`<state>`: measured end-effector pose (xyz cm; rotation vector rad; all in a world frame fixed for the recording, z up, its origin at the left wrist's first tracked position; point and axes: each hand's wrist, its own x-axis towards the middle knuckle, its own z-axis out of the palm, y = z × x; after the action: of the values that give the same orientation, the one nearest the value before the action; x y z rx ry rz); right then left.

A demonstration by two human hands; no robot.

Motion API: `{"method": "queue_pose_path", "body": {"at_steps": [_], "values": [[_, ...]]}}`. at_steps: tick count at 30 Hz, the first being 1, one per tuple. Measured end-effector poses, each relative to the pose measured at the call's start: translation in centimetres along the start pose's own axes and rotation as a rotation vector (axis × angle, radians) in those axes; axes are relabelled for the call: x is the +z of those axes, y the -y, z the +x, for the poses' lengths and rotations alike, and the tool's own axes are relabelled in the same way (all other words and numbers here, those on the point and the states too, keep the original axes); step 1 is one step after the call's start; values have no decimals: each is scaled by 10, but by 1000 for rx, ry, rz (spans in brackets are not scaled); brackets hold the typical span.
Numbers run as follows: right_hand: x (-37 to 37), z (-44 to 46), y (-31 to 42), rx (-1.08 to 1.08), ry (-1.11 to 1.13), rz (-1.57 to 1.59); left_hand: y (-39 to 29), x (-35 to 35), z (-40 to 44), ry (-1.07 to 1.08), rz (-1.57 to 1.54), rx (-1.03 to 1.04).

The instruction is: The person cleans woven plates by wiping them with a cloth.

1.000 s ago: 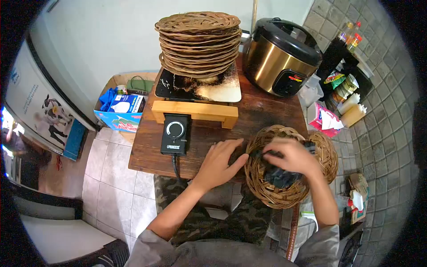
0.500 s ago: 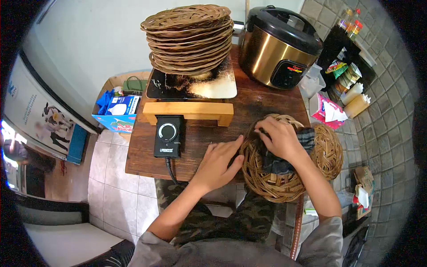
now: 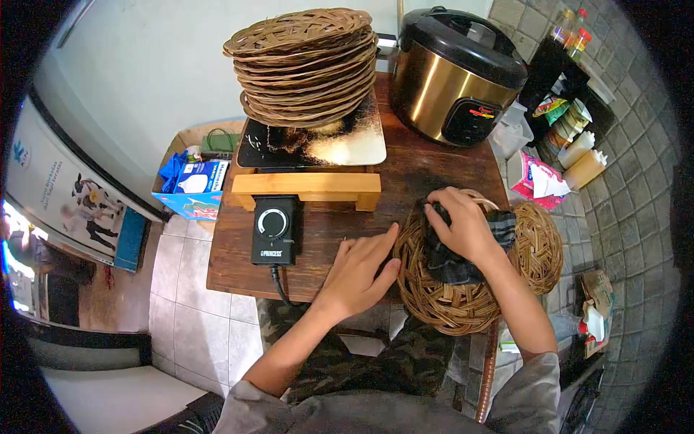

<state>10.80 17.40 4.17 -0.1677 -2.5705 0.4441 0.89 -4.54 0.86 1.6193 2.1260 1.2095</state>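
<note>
In my right hand (image 3: 463, 223) is a dark checked cloth (image 3: 452, 262), pressed onto a round woven wicker plate (image 3: 452, 311) at the table's front right edge. The fingers curl over the cloth's upper part. My left hand (image 3: 361, 271) has its fingers stretched out, with the fingertips beside the plate's left rim; whether they touch it I cannot tell. A second wicker plate (image 3: 538, 249) lies to the right, partly hidden by the cloth and my right forearm.
A tall stack of wicker plates (image 3: 303, 69) stands on a griddle (image 3: 318, 148) with a wooden handle bar (image 3: 307, 183) and a black dial control (image 3: 273, 230). Behind on the right is a gold and black rice cooker (image 3: 455, 79). A tissue pack (image 3: 538, 181) and sauce bottles (image 3: 585, 170) stand farther right.
My right hand and the cloth have shifted slightly across the plate, and the fingers have closed more on the cloth. My left hand stays almost in place. The whole view has tilted a little.
</note>
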Motion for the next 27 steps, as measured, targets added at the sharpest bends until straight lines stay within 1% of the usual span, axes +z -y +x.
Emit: {"method": "queue_pose_path", "body": {"at_steps": [4,8,11,13,17,23,25,26,27], "values": [[-2,0,0,-44,46,55,-1,0,-1,18,6,-26],[0,-1,0,-75,46,52,0,0,-1,15,3,-18],[-3,-2,5,-106,90,55,0,2,-1,1,17,-10],[-6,-2,4,-228,182,98,0,2,-1,-3,-13,-15],[-6,-1,4,-293,260,147,0,1,-1,-12,6,-20],[-2,-3,6,-217,267,164,1,3,0,-32,-9,14],[1,-3,7,-188,172,70,-2,-1,1,23,-23,-47],[2,-3,7,-187,171,70,-1,0,1,24,-23,-45],[3,-3,7,-123,171,48,1,1,1,10,-31,-30]]}}
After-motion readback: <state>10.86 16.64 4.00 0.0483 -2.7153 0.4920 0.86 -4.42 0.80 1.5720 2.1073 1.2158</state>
